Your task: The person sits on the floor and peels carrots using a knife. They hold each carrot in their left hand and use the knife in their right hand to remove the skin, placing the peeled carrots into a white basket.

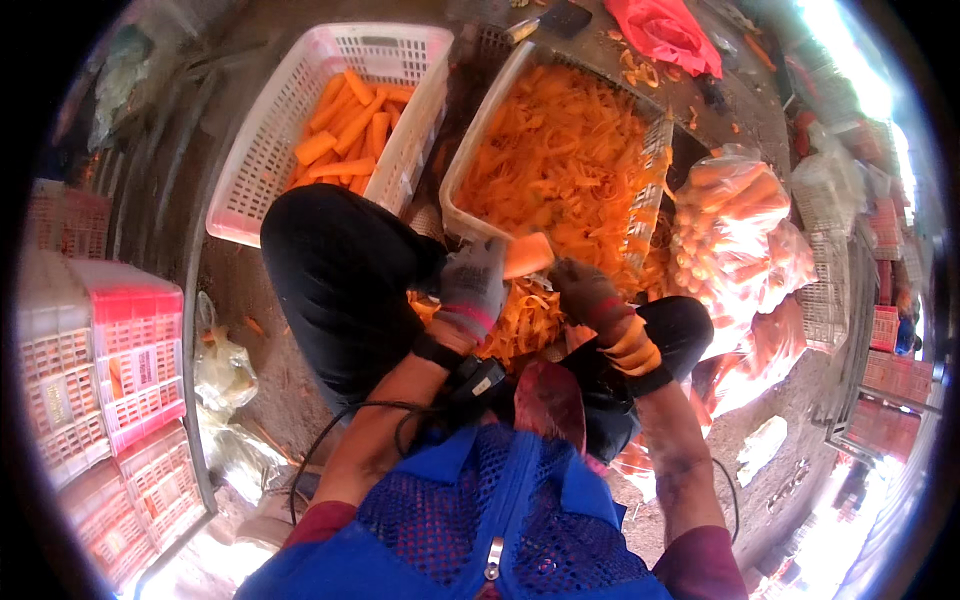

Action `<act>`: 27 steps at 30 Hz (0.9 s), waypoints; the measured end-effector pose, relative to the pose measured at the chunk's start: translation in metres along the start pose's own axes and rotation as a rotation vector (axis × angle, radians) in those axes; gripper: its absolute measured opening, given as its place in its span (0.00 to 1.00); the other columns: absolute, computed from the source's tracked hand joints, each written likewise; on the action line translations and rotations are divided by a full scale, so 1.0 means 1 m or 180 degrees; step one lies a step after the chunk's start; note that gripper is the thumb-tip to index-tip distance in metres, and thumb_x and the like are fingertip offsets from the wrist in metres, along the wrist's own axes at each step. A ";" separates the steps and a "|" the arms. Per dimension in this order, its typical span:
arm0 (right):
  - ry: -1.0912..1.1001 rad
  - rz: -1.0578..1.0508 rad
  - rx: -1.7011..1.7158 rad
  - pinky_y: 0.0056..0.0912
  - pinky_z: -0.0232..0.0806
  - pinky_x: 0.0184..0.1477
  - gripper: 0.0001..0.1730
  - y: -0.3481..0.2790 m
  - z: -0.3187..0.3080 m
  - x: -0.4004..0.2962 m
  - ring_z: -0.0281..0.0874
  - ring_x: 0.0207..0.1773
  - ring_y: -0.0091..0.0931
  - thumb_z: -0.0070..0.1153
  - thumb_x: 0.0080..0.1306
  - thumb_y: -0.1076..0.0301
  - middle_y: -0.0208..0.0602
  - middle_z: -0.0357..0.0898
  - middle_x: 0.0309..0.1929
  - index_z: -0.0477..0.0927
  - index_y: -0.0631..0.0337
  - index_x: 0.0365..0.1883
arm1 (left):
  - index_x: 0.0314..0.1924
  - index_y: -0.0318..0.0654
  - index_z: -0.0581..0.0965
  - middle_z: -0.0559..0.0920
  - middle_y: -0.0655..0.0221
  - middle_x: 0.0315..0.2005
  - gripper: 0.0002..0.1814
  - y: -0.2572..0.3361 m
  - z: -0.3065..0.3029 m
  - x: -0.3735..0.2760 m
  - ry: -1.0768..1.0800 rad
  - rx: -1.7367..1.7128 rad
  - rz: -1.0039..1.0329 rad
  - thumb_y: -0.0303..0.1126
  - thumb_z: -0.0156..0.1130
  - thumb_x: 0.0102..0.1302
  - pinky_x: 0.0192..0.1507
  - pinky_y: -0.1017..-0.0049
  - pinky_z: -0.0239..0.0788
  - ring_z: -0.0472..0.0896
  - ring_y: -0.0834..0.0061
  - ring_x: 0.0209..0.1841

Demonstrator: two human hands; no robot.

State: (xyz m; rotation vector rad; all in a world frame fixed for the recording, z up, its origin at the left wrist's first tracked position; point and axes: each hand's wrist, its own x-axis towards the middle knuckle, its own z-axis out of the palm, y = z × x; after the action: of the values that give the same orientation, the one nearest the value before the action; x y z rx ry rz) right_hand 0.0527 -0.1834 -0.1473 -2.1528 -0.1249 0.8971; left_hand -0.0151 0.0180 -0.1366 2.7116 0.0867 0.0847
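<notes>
A thick, orange carrot [528, 256] sticks out to the right from my left hand [474, 279], which grips it in a grey work glove. Close to the carrot's right end is my right hand [589, 291], in a darker, orange-stained glove with its fingers curled. Whether it holds a tool is blurred and hidden. Beyond both hands, a white plastic crate [482, 124] is heaped with carrot peelings [559, 142]. More peelings [525, 319] lie between my knees, below the hands.
A white-and-pink crate [251, 180] holding peeled carrots [349, 131] stands ahead on the left. Clear plastic bags of carrots [727, 217] are piled at right. Stacked crates [135, 352] line the left side. A red plastic bag [667, 34] lies at the far side.
</notes>
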 end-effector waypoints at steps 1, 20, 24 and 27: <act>-0.0271 0.0430 0.1280 0.31 0.63 0.21 0.16 -0.009 -0.007 -0.010 0.76 0.21 0.30 0.52 0.69 0.54 0.36 0.76 0.20 0.73 0.58 0.41 | 0.51 0.43 0.74 0.78 0.59 0.44 0.27 0.005 -0.010 -0.001 0.0110 -0.0077 0.0188 0.33 0.71 0.49 0.47 0.58 0.71 0.78 0.56 0.46; 0.0414 -0.0848 0.4213 0.21 0.56 0.15 0.21 -0.062 0.016 -0.106 0.65 0.16 0.19 0.68 0.55 0.74 0.28 0.72 0.25 0.74 0.64 0.46 | 0.57 0.29 0.71 0.76 0.61 0.52 0.24 0.044 -0.046 -0.011 -0.0816 -0.4933 -0.0797 0.44 0.53 0.72 0.56 0.71 0.65 0.74 0.70 0.55; 0.0495 -0.0869 0.4284 0.21 0.55 0.15 0.22 -0.062 0.021 -0.107 0.65 0.16 0.19 0.68 0.54 0.75 0.29 0.74 0.27 0.74 0.64 0.46 | 0.61 0.31 0.70 0.74 0.61 0.56 0.22 0.047 -0.027 -0.015 -0.0423 -0.5189 -0.0521 0.40 0.50 0.75 0.61 0.74 0.62 0.71 0.73 0.59; 0.0622 -0.0824 0.4294 0.21 0.56 0.15 0.22 -0.070 0.021 -0.112 0.66 0.16 0.19 0.68 0.54 0.75 0.31 0.75 0.26 0.74 0.64 0.46 | 0.61 0.31 0.69 0.75 0.60 0.55 0.24 0.049 -0.028 -0.012 -0.0443 -0.4914 -0.0378 0.41 0.49 0.74 0.59 0.73 0.64 0.73 0.71 0.57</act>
State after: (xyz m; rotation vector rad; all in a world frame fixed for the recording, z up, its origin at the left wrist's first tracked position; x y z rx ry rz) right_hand -0.0310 -0.1620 -0.0447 -0.9062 0.2422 0.3739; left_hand -0.0268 -0.0157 -0.0914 1.1617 0.0848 -0.0617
